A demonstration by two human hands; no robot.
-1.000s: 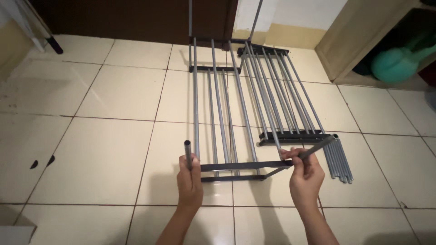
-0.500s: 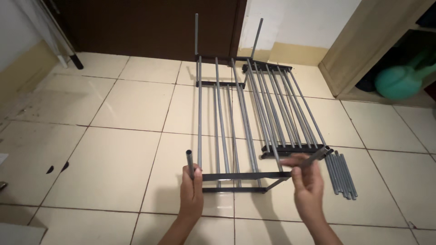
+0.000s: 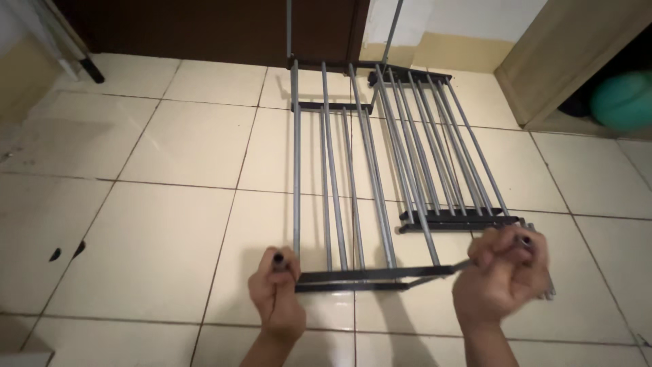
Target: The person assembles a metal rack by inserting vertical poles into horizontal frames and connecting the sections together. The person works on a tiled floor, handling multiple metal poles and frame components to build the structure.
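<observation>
Single view only, from a head-worn camera. It looks steeply down and forward over the tiled floor (image 3: 170,224) toward a dark door (image 3: 204,27) and wall. Both hands sit close at the bottom edge; the right hand (image 3: 499,275) appears slightly motion-blurred.

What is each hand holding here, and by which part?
Both grip the grey metal drying rack. The left hand is closed round the near end of its left upright tube; the right hand round a tube end at the near right corner.
</observation>
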